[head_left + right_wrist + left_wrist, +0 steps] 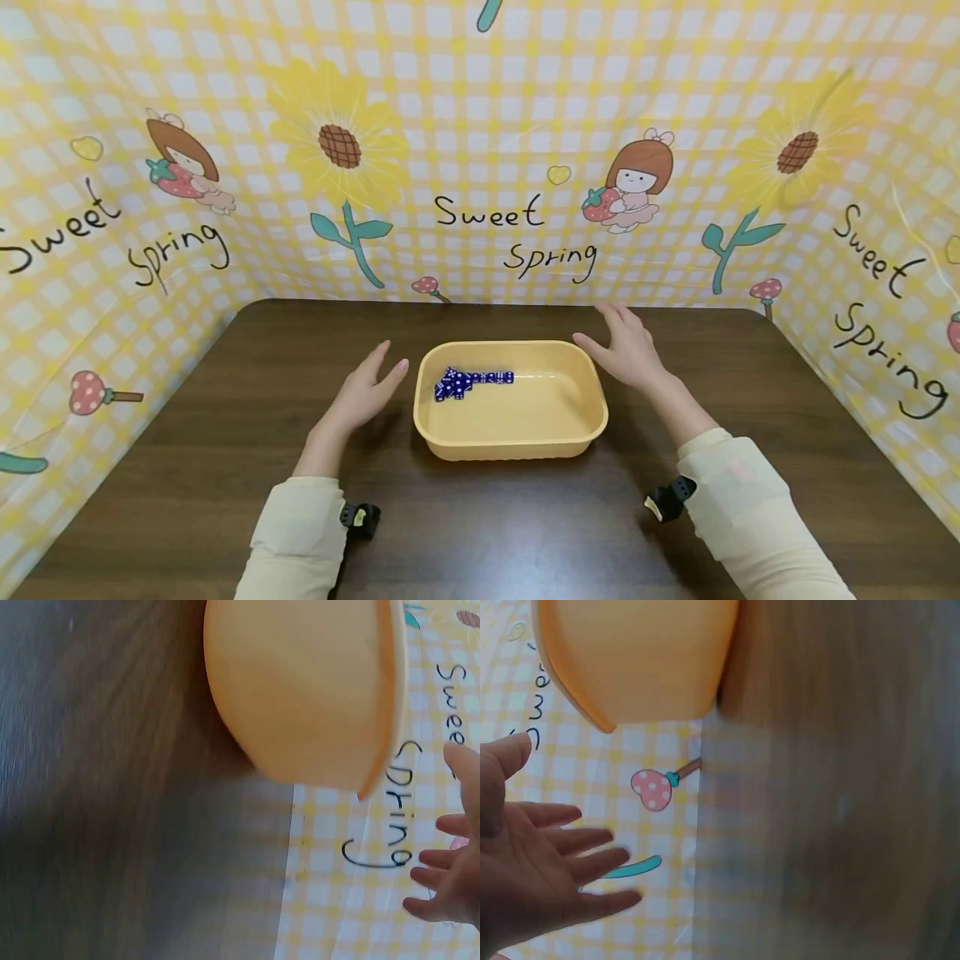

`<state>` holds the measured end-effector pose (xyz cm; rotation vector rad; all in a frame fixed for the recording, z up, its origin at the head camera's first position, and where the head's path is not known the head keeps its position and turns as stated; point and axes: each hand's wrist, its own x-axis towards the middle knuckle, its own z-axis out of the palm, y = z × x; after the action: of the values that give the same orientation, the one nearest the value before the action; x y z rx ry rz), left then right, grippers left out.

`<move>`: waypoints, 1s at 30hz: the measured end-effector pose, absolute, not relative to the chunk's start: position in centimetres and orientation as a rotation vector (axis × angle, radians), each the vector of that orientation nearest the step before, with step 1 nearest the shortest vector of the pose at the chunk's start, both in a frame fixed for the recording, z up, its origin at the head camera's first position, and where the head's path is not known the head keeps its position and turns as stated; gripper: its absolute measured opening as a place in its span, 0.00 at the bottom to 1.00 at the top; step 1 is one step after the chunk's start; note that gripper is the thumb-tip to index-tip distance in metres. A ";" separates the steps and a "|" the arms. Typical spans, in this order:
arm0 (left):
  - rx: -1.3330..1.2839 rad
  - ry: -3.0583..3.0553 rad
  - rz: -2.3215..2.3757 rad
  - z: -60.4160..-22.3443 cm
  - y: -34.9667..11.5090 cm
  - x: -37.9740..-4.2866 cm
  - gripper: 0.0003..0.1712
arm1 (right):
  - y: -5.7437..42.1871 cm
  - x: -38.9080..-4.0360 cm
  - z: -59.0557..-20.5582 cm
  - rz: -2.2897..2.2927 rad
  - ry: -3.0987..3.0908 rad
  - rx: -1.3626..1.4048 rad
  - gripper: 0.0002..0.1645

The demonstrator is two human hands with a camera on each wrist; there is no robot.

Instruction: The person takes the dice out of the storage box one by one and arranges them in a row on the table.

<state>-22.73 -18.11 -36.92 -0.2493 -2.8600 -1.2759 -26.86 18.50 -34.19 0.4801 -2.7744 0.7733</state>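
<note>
A yellow plastic basin (pixel 551 417) stands on the table in the head view. Several blue dice (pixel 453 383) with white pips lie inside it, piled at the left end, with a short row running along the far wall. To the left of the basin is my left hand (pixel 362 397), fingers extended and nothing in it. My right hand (pixel 632 352) is beside the far right corner, its thumb near the rim and its fingers spread. Both wrist views show the basin's outer wall, with the left hand (pixel 547 870) and right hand (pixel 454 862) apart from it.
The dark wooden table (pixel 480 525) has rounded far corners. A yellow checked cloth (pixel 480 125) printed with flowers and lettering hangs around its back and sides. Black wrist cameras are strapped over the pale sleeves (pixel 300 533).
</note>
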 end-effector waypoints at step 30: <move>-0.179 -2.570 -2.190 -38.5 -16.4 -22.5 0.30 | 10.6 -26.9 -36.4 1.170 -2.789 0.674 0.24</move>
<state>-22.48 -16.39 -38.51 -0.1787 -2.5698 -2.1901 -26.95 10.61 -36.36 0.6745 -2.7889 1.1702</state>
